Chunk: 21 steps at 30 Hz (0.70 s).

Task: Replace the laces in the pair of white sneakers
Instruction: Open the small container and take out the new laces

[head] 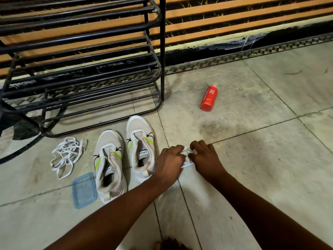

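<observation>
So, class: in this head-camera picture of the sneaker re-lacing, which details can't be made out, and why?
- Small white packet, head view: left hand and right hand cover most of it; contents unclear.
- Red foam body wash bottle: brand lettering too small.
- Black metal shoe rack: cut off by top and left edges.

Both hands hide most of the small white packet (187,156).

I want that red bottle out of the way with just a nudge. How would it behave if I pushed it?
The red bottle lies on its side on the tiled floor, so it cannot tip. Being round, it would probably roll if pushed from the side and slide or spin if pushed on an end. It looks like plastic, so probably sturdy; how full or heavy it is cannot be told.
</observation>
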### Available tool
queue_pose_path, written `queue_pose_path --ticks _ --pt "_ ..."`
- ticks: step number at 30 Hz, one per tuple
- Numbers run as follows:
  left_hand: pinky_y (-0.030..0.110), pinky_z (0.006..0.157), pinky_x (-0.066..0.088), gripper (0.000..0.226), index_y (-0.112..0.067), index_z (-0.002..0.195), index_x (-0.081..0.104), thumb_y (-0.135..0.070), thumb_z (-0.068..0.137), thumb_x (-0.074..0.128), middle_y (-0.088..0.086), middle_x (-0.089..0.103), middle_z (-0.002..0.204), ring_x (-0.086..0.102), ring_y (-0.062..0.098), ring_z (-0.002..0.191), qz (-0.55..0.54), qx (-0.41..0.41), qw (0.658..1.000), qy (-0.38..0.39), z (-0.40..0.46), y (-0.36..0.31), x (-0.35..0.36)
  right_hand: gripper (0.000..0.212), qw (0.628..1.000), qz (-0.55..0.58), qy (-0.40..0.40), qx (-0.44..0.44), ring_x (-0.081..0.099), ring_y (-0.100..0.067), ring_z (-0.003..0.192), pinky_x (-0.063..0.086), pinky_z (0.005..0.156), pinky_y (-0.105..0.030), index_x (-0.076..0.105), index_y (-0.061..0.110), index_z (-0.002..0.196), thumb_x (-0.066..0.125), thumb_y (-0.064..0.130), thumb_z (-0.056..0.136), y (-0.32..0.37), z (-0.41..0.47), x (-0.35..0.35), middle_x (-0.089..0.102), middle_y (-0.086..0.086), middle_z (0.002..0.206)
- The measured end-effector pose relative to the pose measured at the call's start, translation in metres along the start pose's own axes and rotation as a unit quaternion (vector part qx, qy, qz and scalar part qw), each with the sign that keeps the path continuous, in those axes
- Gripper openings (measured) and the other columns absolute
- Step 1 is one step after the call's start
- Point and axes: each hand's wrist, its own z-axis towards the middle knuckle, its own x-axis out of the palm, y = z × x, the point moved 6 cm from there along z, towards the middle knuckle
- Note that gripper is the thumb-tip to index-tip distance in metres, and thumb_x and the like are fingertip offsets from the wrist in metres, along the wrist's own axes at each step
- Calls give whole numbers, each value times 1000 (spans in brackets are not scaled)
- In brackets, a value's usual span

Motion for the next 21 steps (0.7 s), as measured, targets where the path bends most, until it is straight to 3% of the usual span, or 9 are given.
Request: queue_pose_path --ticks 5,8,11,15,21 --pt "37 78 56 18 -19 92 80 -16 75 75 -1 74 101 71 25 96 13 35 998 42 -5 -1 5 35 1000 -6 13 -28 63 -29 75 47 60 -35 69 11 65 35 6 63 4 0 5 65 -3 81" --pt "39 87 51 21 -17 102 74 -11 84 64 2 69 110 67 27 100 14 -3 998 59 -3 -3 -3 18 998 -38 31 -36 60 -29 70 46 58 -36 67 12 60 52 3 54 9 3 3 62 -2 72" --pt "38 86 45 19 -17 105 68 -11 87 64 3 62 109 63 27 98 45 -14 997 69 2 -7 -12 20 997 -68 28 -37 57 -28 71 39 64 -39 65 14 58 64 -1 46 8 1 5 57 1 68" --pt "38 77 45 19 -16 93 68 -10 75 72 4 61 99 63 29 93 20 -1 995 94 3 -1 -3 23 996 -86 38 -1 52 -24 83 23 72 -37 66 19 58 72 1 45 -1 4 9 57 7 64" --pt "43 89 52 31 -7 121 64 -4 89 62 7 53 126 52 27 118 10 -17 993 119 2 -11 -5 25 997 -56 37 27 46 -21 81 19 71 -35 72 22 64 70 3 49 -1 6 8 60 8 66"
